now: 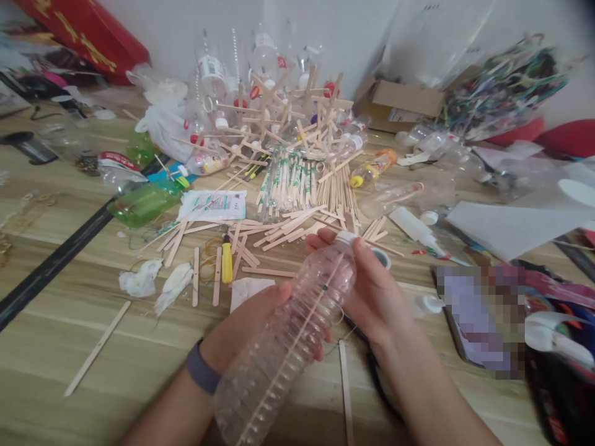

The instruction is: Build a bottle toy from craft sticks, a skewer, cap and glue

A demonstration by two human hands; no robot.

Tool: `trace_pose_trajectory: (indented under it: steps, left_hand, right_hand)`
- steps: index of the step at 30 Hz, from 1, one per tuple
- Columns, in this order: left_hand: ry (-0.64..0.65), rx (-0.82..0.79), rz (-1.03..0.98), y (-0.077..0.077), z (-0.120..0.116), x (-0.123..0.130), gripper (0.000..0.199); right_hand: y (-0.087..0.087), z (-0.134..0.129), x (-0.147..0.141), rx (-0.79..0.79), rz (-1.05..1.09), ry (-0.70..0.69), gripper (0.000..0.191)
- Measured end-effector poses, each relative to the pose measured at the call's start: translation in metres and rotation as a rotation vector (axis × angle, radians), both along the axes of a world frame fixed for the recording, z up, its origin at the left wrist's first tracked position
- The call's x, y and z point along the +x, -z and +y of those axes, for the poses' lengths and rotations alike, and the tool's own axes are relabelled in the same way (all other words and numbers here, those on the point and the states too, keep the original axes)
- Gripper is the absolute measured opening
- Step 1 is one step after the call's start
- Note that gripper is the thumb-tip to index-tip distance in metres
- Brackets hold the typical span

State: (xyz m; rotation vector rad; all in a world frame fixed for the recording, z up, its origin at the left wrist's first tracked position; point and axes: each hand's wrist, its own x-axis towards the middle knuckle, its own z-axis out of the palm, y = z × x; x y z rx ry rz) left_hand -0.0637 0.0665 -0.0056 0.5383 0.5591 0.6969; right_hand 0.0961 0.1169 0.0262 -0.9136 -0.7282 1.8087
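A clear ribbed plastic bottle (pixel 279 353) with a white cap (pixel 344 239) is held tilted, its cap end pointing away from me. A thin wooden stick (pixel 297 341) runs along the bottle's length. My left hand (pixel 260 310) is wrapped around the bottle from the left and beneath, its fingertips showing at the right side. My right hand (pixel 376 291) closes around the neck just below the cap, with fingers behind it. A thin loop of band or thread (pixel 338 316) sticks out at the bottle's right side.
Flat wooden sticks (pixel 288 229), a yellow-handled screwdriver (pixel 227 260) and a green bottle (pixel 146 203) lie ahead. Many clear bottles (pixel 211 74) stand by the wall. A phone (pixel 478 316) lies at right; a cardboard box (pixel 400 102) sits behind.
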Motion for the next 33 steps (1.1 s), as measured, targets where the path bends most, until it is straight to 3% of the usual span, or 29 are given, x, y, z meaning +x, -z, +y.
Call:
trace_pose_trajectory:
  steps: [3, 6, 10, 12, 16, 20, 22, 28, 33]
  left_hand:
    - [-0.053, 0.091, 0.068, -0.010, 0.001, -0.002, 0.048]
    - [-0.053, 0.061, 0.069, -0.014, 0.001, -0.004, 0.046]
    - [0.238, -0.067, 0.013, -0.005, -0.001, -0.003, 0.052]
    - [0.284, -0.062, -0.020, -0.001, -0.001, -0.002, 0.052]
    - [0.260, 0.002, -0.008, -0.010, 0.001, -0.001, 0.053]
    - [0.128, 0.125, 0.201, -0.029, 0.001, 0.000, 0.046]
    - [0.135, 0.152, 0.225, -0.033, 0.000, 0.001, 0.046]
    - [0.362, 0.079, 0.008, -0.020, 0.000, 0.003, 0.063]
    - [0.276, 0.053, 0.119, -0.023, -0.003, 0.003, 0.046]
  right_hand:
    - [0.001, 0.000, 0.002, -0.015, -0.014, 0.019, 0.035]
    - [-0.001, 0.000, 0.002, 0.007, 0.003, 0.008, 0.036]
    - [0.000, -0.002, 0.001, 0.088, 0.080, -0.054, 0.042]
    - [0.002, -0.003, 0.000, 0.089, 0.083, -0.072, 0.036]
    - [0.003, -0.004, -0.003, 0.021, 0.068, -0.024, 0.018]
    - [0.000, -0.006, -0.007, -0.055, 0.085, 0.078, 0.013]
    - [0.000, -0.008, -0.007, -0.025, 0.096, 0.078, 0.013]
    - [0.003, -0.013, -0.003, 0.148, 0.258, -0.118, 0.022]
    - [-0.002, -0.012, -0.003, 0.106, 0.192, -0.053, 0.018]
